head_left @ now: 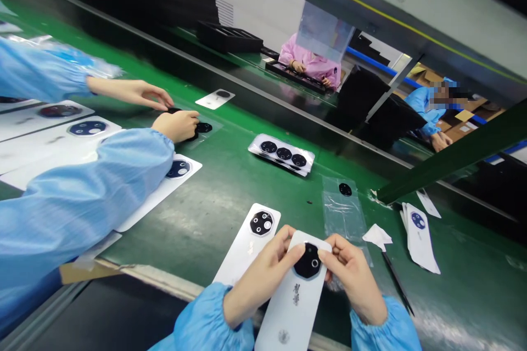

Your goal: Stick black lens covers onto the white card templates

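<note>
I hold a white phone back cover [294,299] upright between both hands over the near edge of the green belt [214,186]. My left hand [259,277] grips its left side, thumb at the rim of the black camera ring [308,261]. My right hand [356,277] grips the right side, thumb and forefinger pinched at that ring. A second white cover [247,244], with its own camera ring, lies flat on the belt just left of my left hand.
A small tray of three black camera rings [283,153] lies mid-belt. A clear film bag with one ring [343,205], paper scraps [376,236], more covers [420,236] and a black stick [397,284] sit to the right. A co-worker's blue sleeve [78,203] and hands [177,123] work at left.
</note>
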A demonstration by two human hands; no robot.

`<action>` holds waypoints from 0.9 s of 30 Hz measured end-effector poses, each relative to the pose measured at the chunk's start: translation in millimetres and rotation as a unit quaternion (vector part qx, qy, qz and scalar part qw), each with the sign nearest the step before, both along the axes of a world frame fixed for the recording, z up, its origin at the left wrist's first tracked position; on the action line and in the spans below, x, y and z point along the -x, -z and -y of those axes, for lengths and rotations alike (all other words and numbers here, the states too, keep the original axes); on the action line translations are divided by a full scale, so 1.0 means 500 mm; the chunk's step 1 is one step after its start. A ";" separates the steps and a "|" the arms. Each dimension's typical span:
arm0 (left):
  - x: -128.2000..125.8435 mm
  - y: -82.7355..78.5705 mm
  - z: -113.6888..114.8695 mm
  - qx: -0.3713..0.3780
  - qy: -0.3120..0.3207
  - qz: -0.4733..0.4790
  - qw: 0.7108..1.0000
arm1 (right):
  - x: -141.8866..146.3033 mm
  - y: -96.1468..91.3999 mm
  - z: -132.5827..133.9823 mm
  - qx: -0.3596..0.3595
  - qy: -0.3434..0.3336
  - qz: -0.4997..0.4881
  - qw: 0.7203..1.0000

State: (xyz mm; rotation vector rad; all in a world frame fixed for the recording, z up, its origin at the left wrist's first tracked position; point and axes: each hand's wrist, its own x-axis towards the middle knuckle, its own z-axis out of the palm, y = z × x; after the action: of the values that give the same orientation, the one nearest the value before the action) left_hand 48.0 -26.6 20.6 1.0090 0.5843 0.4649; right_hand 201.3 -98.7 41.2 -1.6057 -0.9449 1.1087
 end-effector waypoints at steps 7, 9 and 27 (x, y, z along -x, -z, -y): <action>-0.018 -0.003 0.008 0.018 -0.034 0.001 0.999 | 0.013 0.007 -0.007 0.014 -0.026 0.024 0.999; -0.022 -0.003 0.010 0.023 -0.045 0.005 0.999 | 0.015 0.011 -0.010 0.012 -0.033 0.037 0.999; -0.017 0.008 0.002 -0.034 -0.106 -0.038 0.993 | 0.009 0.008 0.028 -0.013 -0.119 -0.044 0.992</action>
State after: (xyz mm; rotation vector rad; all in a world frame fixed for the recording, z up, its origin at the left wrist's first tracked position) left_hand 56.5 -27.8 16.7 1.0373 0.7524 0.6386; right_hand 196.7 -112.8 37.4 -1.4382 -1.1085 1.3131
